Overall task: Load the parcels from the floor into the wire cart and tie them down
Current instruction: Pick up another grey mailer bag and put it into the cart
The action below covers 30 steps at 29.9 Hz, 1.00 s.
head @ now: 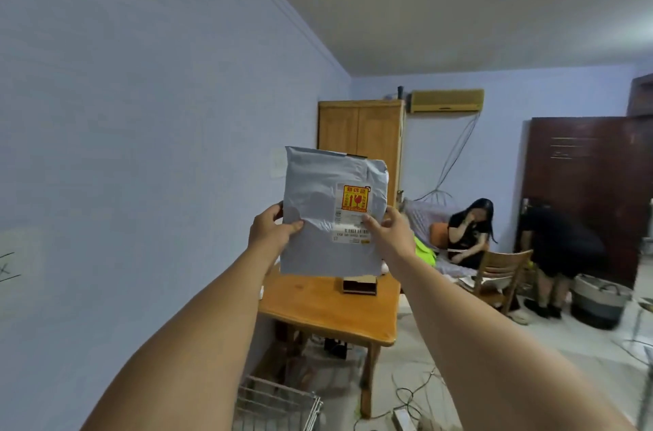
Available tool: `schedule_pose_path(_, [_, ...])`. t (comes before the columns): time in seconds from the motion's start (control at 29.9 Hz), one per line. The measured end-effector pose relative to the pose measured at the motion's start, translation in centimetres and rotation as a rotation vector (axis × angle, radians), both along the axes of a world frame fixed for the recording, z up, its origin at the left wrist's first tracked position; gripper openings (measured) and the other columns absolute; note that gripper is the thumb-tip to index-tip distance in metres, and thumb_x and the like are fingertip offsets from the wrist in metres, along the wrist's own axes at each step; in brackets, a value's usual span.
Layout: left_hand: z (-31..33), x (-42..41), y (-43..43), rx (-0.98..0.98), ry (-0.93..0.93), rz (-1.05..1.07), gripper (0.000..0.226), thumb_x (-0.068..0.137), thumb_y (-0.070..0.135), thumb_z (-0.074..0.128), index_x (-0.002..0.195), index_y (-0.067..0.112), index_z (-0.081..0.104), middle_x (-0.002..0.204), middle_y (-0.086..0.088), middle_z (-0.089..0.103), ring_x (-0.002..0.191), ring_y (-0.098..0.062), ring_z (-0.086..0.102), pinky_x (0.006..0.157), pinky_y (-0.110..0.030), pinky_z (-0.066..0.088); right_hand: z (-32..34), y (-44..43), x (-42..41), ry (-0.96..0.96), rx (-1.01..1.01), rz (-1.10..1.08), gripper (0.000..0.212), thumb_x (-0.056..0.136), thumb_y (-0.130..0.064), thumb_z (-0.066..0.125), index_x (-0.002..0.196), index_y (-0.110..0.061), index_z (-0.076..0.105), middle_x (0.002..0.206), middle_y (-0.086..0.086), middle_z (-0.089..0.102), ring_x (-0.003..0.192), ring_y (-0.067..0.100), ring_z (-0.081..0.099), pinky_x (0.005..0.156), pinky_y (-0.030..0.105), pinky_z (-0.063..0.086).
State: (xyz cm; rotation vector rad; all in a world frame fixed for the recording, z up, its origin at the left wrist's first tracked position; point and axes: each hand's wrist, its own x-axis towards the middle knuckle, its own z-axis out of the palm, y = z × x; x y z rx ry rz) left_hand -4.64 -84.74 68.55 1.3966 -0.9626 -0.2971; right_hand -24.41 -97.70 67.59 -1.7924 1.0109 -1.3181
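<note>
Blue-walled room, cabled floor [441, 342]; nearest and lowest, wire cart [279, 406] under the left forearm [198, 342]. Higher, at arm's length, grey parcel [318, 194] upright, side edges pinched by left grip [272, 233] and right grip [392, 233]. Beyond, wooden counter [318, 310].

The parcel [332, 211] is hanging in open air, the left hand [270, 233] and right hand [392, 233] gripping its lower sides. Toward twelve o'clock, free space is running up to the ceiling. At nine o'clock the blue wall [141, 148] is closing off the side. At six o'clock the wooden table [328, 321] is lying below, a small dark box [359, 286] sitting on its far end. At seven o'clock the wire cart [279, 406] is standing on the floor with its top open, near the table's front edge. At five o'clock cables [417, 391] are trailing across the floor. At three o'clock a chair [501, 275] and two people are filling the far corner.
</note>
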Motion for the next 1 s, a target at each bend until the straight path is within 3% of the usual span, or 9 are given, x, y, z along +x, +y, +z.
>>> schedule_pose_path(0.27, [-1.1,0.9,-13.9,0.019,-0.015,-0.048,0.059,0.091,0.021,0.078,0.146,0.019,0.057,0.141,0.001,0.063,0.125,-0.028,0.060,0.105,-0.055,0.052,-0.7,-12.1,-0.2,0.043,-0.026,-0.107,0.036,0.088,-0.060,0.068,0.114,-0.037,0.061,0.098,-0.006,0.071,0.087,0.018,0.071,0.080,0.047,0.062])
schedule_pose_path(0.57, [-1.6,11.4,-22.7,0.019,0.000,0.102,0.058,0.092,0.016,0.077,0.146,0.018,0.057,0.138,0.000,0.063,0.118,-0.026,0.062,0.101,-0.049,0.056,-0.2,-22.8,11.8,0.117,-0.065,0.021,0.030,0.093,-0.057,0.066,0.109,-0.031,0.060,0.098,-0.004,0.068,0.083,0.014,0.066,0.075,0.039,0.058])
schedule_pose_path(0.8, [-3.5,22.5,-17.9,0.084,-0.012,0.361,0.057,0.091,0.018,0.079,0.143,0.020,0.059,0.134,0.005,0.064,0.116,-0.025,0.065,0.097,-0.051,0.058,-2.0,-22.9,26.7,0.140,-0.062,0.298,0.024,0.095,-0.051,0.066,0.106,-0.031,0.059,0.091,-0.007,0.066,0.080,0.013,0.065,0.070,0.037,0.056])
schedule_pose_path(1.0, [-6.6,30.1,-6.9,0.122,0.025,0.667,0.054,0.089,0.018,0.081,0.139,0.025,0.063,0.127,0.009,0.065,0.116,-0.022,0.064,0.100,-0.050,0.056,-5.1,-16.4,40.7,0.170,-0.028,0.637,0.029,0.094,-0.052,0.065,0.114,-0.032,0.062,0.097,-0.005,0.066,0.089,0.020,0.067,0.080,0.042,0.057])
